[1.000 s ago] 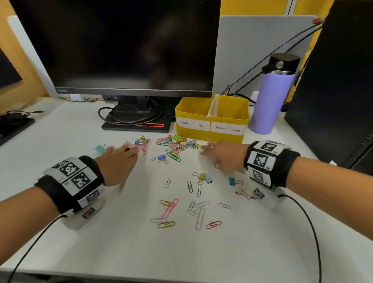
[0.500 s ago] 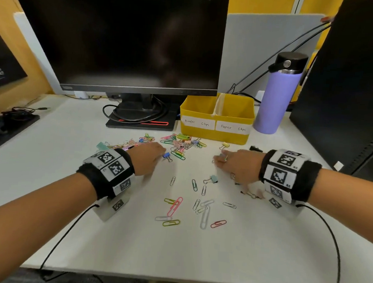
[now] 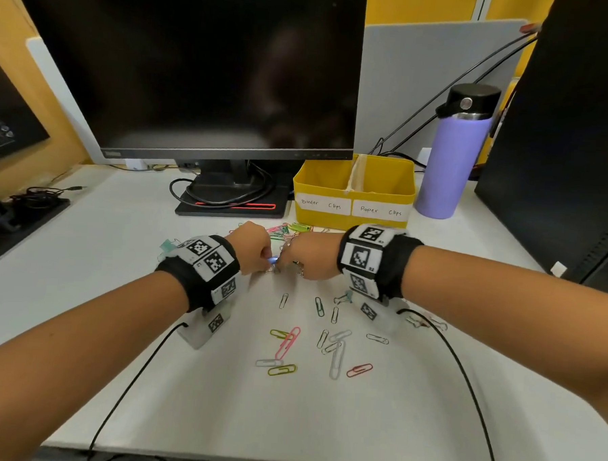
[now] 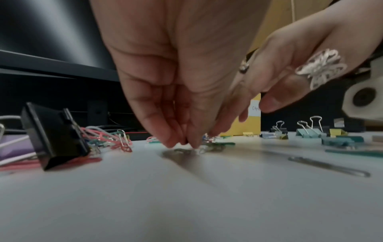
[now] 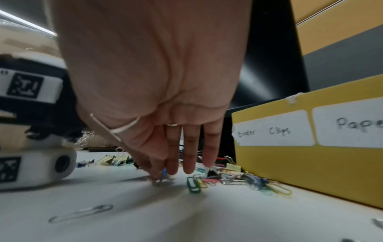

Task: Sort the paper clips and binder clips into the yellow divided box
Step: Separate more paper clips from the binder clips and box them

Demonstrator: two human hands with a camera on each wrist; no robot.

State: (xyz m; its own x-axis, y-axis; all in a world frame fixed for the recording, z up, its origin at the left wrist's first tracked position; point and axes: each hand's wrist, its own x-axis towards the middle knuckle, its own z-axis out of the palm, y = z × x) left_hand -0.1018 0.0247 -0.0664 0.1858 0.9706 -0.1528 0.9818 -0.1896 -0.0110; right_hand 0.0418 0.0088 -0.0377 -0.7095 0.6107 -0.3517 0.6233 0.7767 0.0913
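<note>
Task progress is judged to be at an early stage: the visible inner walls of the yellow divided box (image 3: 353, 194) show no clips, although its floor is hidden from the head view, so the contents cannot be confirmed. The box stands at the rear of the surface (image 3: 320, 425), labelled "Binder Clips" on the left compartment and "Paper Clips" on the right. Both hands meet just in front of it. The left hand (image 3: 250, 248) has its fingers (image 4: 165, 131) bunched narrow, tips down at the surface on a small clip. The right hand (image 3: 310, 255) pinches at the same spot with thumb and forefinger, the other fingers (image 5: 208, 147) straight. A small blue binder clip (image 3: 273, 260) shows between the two hands; which hand actually holds it cannot be told. Nearly all items remain to be sorted: loose paper clips (image 3: 286, 342) lie scattered near the front, a mixed pile of coloured clips (image 5: 238, 179) lies just before the box, teal binder clips (image 4: 311, 131) sit to the right, and a black binder clip (image 4: 51, 137) sits to the left. A monitor (image 3: 198, 66) and a purple bottle (image 3: 452, 160) flank the box. Nothing blocks the box opening; the tangled pile is the likely hindrance.
</note>
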